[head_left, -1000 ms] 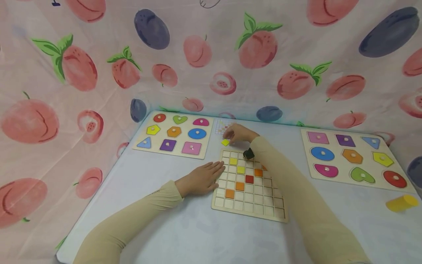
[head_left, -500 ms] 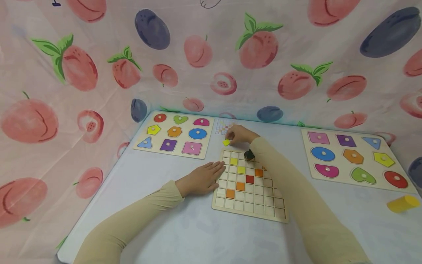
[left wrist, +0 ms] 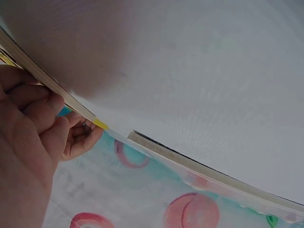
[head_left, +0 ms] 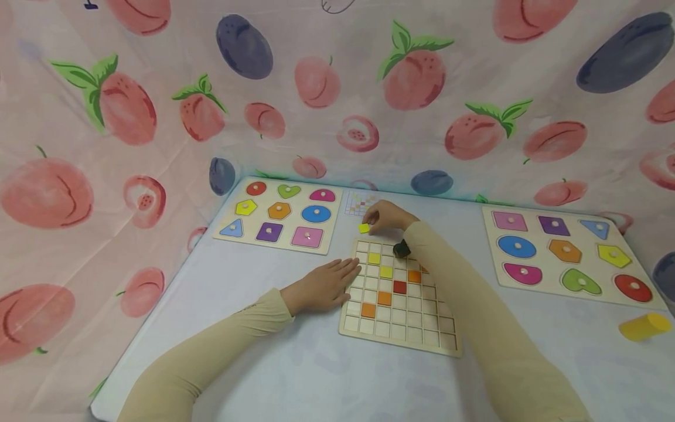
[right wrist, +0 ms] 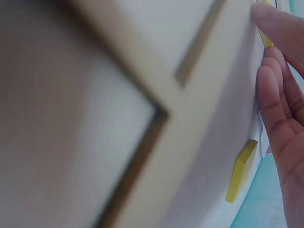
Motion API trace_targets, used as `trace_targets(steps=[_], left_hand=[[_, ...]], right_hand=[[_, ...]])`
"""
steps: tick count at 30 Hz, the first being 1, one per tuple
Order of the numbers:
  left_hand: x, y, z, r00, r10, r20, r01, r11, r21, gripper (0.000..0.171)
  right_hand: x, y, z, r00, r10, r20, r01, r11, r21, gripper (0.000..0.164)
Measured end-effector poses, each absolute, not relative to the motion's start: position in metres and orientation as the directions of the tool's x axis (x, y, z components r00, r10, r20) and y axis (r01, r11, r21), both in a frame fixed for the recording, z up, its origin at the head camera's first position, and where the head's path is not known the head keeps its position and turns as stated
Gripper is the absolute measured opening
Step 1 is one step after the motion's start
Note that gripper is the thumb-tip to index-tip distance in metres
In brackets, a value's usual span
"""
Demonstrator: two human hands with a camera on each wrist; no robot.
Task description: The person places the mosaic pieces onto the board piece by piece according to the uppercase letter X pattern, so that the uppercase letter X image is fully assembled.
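Note:
A wooden grid board (head_left: 399,340) lies on the table, with yellow, orange and red square tiles in some of its cells. My left hand (head_left: 321,287) rests on the table with its fingers straight, the fingertips on the board's left edge. Just beyond the board's far left corner, my right hand (head_left: 387,215) pinches a yellow square tile (head_left: 364,228) by its fingertips. The right wrist view shows that tile (right wrist: 267,39) edge-on at the fingers. Another yellow tile (right wrist: 241,172) lies on the table there. My right sleeve covers part of the board.
Shape puzzle boards with knobbed pieces lie at the far left (head_left: 282,246) and the right (head_left: 540,281). A printed grid card (head_left: 353,202) lies behind my right hand. A yellow cylinder (head_left: 643,327) is at the right. Fruit-patterned cloth (head_left: 337,76) hangs behind.
The yellow tile at my right fingertips has turned from a diamond to a squarer angle and shifted slightly right with the hand. My left hand has stayed still.

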State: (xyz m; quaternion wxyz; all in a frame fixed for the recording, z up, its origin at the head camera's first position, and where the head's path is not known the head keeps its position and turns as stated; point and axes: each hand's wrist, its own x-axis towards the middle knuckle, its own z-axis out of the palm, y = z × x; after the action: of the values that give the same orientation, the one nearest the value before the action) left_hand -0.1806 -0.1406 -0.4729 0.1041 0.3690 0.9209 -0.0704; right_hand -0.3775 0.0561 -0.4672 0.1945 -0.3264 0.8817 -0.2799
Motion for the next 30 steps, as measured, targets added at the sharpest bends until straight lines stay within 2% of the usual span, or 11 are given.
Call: trace_targets(steps=[6,14,30], left_hand=[[-0.18,-0.141,-0.473,-0.705,0.669,-0.234,0.696,0.716,-0.053,0.066],[-0.178,-0.14,-0.469,-0.712,0.658,-0.245,0.687,0.725,-0.047,0.067],[-0.177,-0.14,-0.465,-0.708,0.66,-0.249,0.69,0.722,-0.048,0.067]], right_hand=[[-0.375,0.055,-0.467,-0.728,-0.661,-0.183,-0.416,0.638,-0.648,0.026],[-0.374,0.056,-0.468,-0.727,-0.666,-0.166,-0.424,0.626,-0.655,0.024],[-0.366,0.073,-0.453,-0.674,-0.727,-0.126,-0.468,0.553,-0.689,0.02]])
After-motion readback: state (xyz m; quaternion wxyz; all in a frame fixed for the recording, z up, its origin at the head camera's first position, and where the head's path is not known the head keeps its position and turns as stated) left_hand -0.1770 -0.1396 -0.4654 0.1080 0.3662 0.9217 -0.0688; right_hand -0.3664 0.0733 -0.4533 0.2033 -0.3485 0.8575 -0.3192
